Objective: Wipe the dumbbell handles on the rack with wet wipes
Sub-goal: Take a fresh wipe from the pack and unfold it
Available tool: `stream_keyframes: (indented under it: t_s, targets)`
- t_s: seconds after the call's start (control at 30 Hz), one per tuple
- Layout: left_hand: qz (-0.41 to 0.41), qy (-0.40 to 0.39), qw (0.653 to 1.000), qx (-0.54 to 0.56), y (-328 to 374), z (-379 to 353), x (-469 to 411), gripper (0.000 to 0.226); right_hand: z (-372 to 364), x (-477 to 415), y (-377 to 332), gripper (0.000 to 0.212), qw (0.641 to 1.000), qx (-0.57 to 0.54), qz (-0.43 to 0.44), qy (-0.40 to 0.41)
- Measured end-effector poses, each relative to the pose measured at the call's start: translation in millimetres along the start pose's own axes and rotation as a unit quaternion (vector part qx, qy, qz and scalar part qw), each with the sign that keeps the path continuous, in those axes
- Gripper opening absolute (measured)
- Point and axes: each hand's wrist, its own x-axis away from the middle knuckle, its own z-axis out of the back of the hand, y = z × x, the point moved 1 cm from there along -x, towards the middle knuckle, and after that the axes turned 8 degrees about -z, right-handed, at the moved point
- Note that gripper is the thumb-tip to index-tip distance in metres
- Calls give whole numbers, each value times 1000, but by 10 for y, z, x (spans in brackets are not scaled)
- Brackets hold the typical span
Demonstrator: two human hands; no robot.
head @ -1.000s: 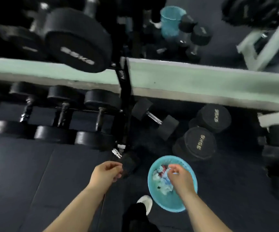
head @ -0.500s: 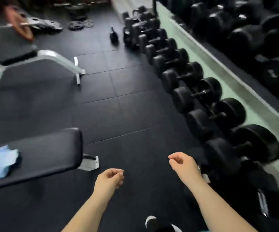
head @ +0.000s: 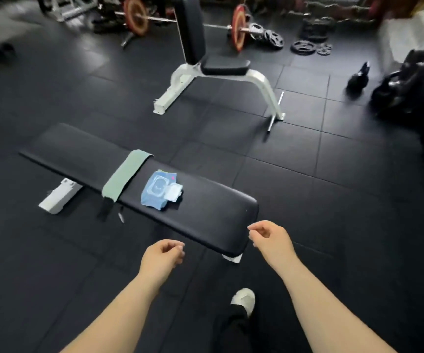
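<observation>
A blue pack of wet wipes (head: pixel 159 191) with its white lid flipped open lies on the black flat bench (head: pixel 83 154), beside a green towel (head: pixel 126 174) draped across the pad. My left hand (head: pixel 161 258) hovers empty just before the bench's near edge, fingers loosely curled. My right hand (head: pixel 269 238) is at the bench's near right corner, fingers loosely curled and holding nothing. The end of the dumbbell row (head: pixel 414 80) shows blurred at the right edge. The rack itself is out of view.
A white-framed upright seat bench (head: pixel 216 67) stands beyond the flat bench. A loaded barbell (head: pixel 239 28) and loose weight plates (head: pixel 302 47) lie at the back. A kettlebell (head: pixel 358 77) sits on the floor right. My foot in a white shoe (head: pixel 244 299) is below.
My view has swung left from the dumbbell rack and blue basin to the flat bench. My right hand left the basin; both hands now hang empty before the bench.
</observation>
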Motion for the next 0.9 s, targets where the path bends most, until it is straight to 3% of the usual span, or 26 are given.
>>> stream_keyframes:
  t_s: [0.33, 0.47, 0.63, 0.9]
  targets:
    - [110, 115, 987, -2, -164, -97, -1330, 21, -745, -1772, -468, 9, 970, 194, -6, -144]
    - [112, 112, 986, -46, -279, 9, -1659, 20, -1186, -2115, -518, 19, 959, 222, -7, -176]
    - [88, 183, 977, -62, -397, 260, -2471, 17, -1697, -2488, -561, 31, 950, 228, -17, -212]
    - [91, 81, 976, -182, -824, 629, -3623, 36, -2828, -3023, -796, 33, 947, 251, 34, -199]
